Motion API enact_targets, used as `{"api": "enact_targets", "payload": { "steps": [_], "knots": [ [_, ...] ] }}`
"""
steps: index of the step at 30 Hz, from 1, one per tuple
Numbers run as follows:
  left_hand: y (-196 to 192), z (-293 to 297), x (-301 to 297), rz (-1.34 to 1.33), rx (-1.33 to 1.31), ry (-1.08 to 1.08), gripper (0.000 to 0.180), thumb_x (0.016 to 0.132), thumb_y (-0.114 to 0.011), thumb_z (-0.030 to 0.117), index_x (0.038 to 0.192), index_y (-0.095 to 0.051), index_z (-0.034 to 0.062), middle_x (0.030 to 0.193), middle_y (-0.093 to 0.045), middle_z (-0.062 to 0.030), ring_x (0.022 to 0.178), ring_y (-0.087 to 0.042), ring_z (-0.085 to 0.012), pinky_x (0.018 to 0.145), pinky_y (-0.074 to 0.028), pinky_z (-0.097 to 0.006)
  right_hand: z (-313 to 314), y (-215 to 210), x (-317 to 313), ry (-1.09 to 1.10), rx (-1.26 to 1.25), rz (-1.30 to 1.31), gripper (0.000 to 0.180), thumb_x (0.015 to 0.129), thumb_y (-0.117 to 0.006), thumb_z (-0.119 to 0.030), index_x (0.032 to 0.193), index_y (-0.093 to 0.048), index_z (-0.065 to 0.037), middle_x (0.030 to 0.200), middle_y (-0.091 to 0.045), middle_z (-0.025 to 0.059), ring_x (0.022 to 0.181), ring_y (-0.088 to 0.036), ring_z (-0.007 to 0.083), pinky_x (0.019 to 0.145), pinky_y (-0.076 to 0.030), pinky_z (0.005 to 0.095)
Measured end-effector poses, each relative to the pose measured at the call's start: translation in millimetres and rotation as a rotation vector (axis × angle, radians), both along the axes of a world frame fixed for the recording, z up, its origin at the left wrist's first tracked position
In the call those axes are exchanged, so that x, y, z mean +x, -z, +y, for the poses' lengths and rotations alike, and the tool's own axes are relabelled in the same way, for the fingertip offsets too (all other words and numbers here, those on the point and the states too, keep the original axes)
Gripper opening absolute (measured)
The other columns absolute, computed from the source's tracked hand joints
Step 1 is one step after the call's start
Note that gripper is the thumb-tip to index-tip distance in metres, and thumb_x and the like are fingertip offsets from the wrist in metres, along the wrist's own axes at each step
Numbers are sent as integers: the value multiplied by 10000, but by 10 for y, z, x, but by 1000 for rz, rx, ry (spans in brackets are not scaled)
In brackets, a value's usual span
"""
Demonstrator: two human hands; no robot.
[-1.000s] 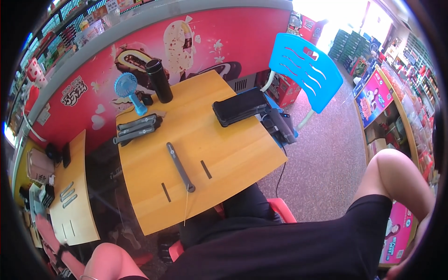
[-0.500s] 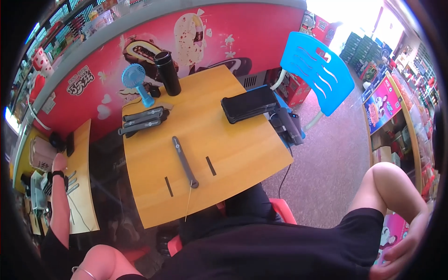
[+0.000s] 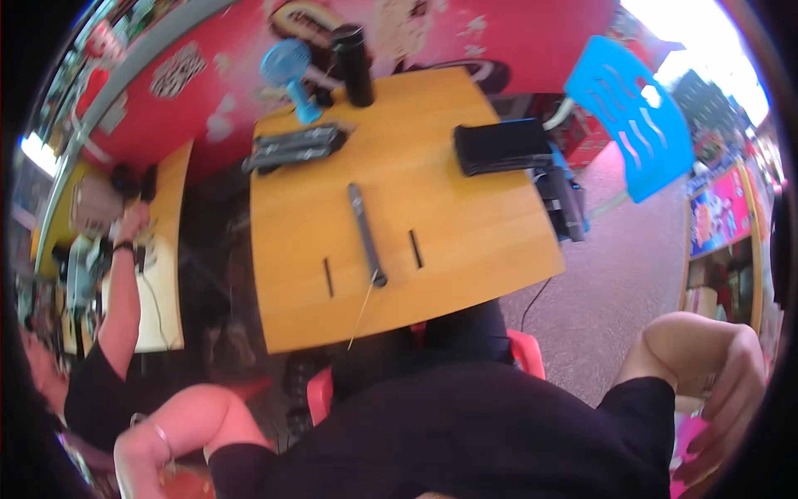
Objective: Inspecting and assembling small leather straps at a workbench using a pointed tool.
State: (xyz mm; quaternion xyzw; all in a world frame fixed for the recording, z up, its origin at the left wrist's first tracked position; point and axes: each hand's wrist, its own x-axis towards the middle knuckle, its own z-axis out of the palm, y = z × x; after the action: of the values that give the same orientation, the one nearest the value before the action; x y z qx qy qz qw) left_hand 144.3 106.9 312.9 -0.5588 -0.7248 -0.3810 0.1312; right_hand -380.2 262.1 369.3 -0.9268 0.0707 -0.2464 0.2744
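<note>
My right hand (image 3: pixel 725 407) is at the far right, raised beside my body and away from the table; its fingers are stretched out, slightly blurred, with nothing seen in them. At the lower left my left hand (image 3: pixel 137 467) shows just past a bracelet; its fingers are hidden. Neither hand touches the table (image 3: pixel 307 320). On it lies a slim dark grey strap-like strip (image 3: pixel 364 233), with a thin pale string (image 3: pixel 361 314) running from its near end over the table edge. Two short black bars (image 3: pixel 416 249) flank the strip, marks or slots, I cannot tell which.
Several folded dark straps (image 3: pixel 297 148), a blue handheld fan (image 3: pixel 287 71) and a black tumbler (image 3: pixel 352 66) stand at the far left. Black flat pouches (image 3: pixel 503 147) lie by a blue chair (image 3: pixel 636 121). Another person's hand (image 3: pixel 135 220) works at a side table (image 3: pixel 170 249).
The view has shifted, so the table sits higher and further right. Both my arms have bent upward, bringing my left hand into view. The things on the table have not visibly moved.
</note>
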Motion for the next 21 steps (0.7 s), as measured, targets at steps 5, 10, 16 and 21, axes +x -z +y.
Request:
{"api": "enact_targets", "payload": {
  "steps": [5, 10, 16, 21],
  "knots": [
    [-14, 8, -689, -301, -86, -402, 198, 910, -478, 204, 836, -596, 63, 919, -618, -95, 872, -602, -224, 721, -464, -307, -790, 1268, 535, 1276, -352, -5, 96, 736, -593, -88, 795, -642, -32, 703, -579, 87, 718, -595, 216, 584, -446, 343],
    [341, -334, -728, -349, 214, -349, 190, 892, -495, 107, 906, -638, -16, 875, -594, -148, 733, -589, -210, 619, -474, -290, -1623, 2594, 845, 921, -29, 154, 138, 772, -690, -79, 896, -632, -57, 686, -564, 49, 602, -550, 155, 549, -431, 271],
    [2003, -439, -1407, -906, 616, -1671, 217, 852, -623, 76, 1040, -557, -11, 933, -626, -85, 794, -613, -151, 689, -489, -278, -1692, 3200, 1390, 1109, 529, 64, 132, 841, -637, -146, 934, -596, -61, 765, -640, 104, 690, -633, 246, 620, -493, 338],
    [2868, -395, -1578, -978, 847, -1754, 226, 924, -545, 96, 1119, -516, -15, 974, -614, -87, 854, -618, -145, 731, -504, -270, -1473, 3390, 1627, 893, 827, -13, 206, 847, -627, -143, 1042, -599, -82, 839, -659, 131, 769, -649, 298, 660, -506, 370]
  ]
}}
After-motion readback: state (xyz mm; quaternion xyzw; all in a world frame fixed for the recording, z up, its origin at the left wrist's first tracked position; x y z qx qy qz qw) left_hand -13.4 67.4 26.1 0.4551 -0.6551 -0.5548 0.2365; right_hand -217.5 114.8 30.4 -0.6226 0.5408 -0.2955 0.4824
